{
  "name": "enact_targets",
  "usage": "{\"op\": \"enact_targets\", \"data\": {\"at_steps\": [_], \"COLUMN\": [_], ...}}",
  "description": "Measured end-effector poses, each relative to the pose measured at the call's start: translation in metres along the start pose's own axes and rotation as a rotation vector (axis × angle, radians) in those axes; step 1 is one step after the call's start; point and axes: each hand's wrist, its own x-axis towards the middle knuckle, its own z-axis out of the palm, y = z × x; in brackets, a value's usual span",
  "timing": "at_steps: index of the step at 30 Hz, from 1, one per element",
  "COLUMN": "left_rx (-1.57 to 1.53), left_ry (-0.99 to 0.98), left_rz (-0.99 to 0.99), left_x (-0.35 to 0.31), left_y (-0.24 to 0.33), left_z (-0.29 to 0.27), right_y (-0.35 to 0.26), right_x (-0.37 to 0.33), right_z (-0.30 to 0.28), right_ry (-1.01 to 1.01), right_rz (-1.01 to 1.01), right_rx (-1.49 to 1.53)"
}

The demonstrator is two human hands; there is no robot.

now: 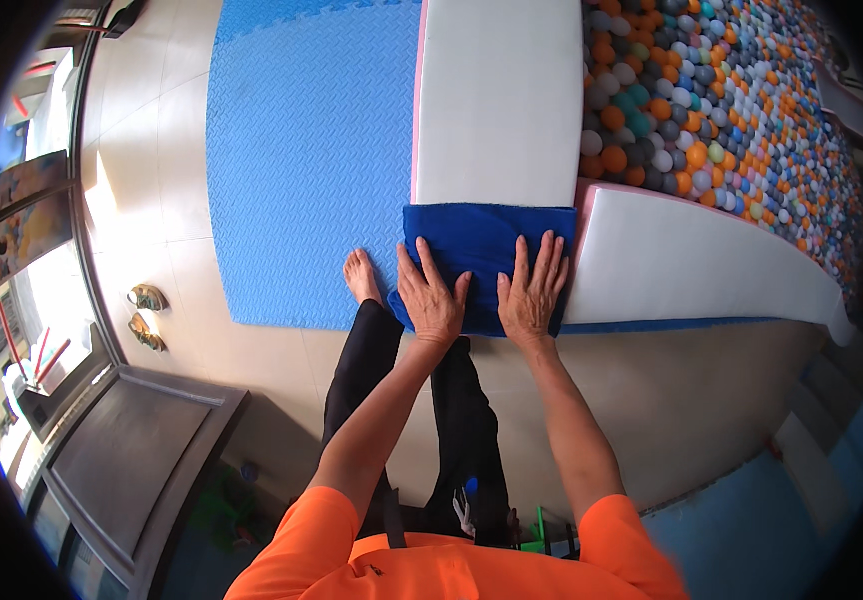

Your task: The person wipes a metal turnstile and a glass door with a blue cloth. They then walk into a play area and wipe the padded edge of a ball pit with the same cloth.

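A dark blue cloth (476,235) lies spread flat over the near end of a white padded wall (498,110). My left hand (431,303) rests on the left part of the cloth, fingers stretched forward and thumb out to the side. On its right part lies my right hand (531,298), palm down with the fingers extended. Both hands press on top of the cloth without gripping it. The cloth's near edge hangs down toward my legs, partly hidden behind my hands and wrists.
Blue foam matting (311,170) covers the floor left of the wall, with my bare foot (361,277) on it. A second white padded wall (691,255) curves right, bordering a pit of coloured balls (711,110). Shoes (147,297) stand on the tiles near a metal-framed counter (131,450).
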Motion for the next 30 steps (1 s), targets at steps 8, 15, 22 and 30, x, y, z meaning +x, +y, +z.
{"op": "enact_targets", "data": {"at_steps": [8,15,22,30], "left_rx": [0.169,0.138,0.114,0.093], "left_ry": [-0.035,-0.026,-0.035,-0.051], "left_rz": [0.132,0.17,0.235,0.277], "left_x": [0.089,0.251,0.391,0.464], "left_y": [0.013,0.053,0.089,0.107], "left_z": [0.008,0.016,0.013,0.014], "right_y": [0.003,0.014,0.017,0.026], "right_x": [0.066,0.234,0.364,0.441], "right_z": [0.022,0.01,-0.002,-0.018], "right_ry": [0.127,0.187,0.207,0.217], "right_rz": [0.081,0.087,0.194,0.138], "right_rx": [-0.157,-0.264,-0.268,-0.279]}}
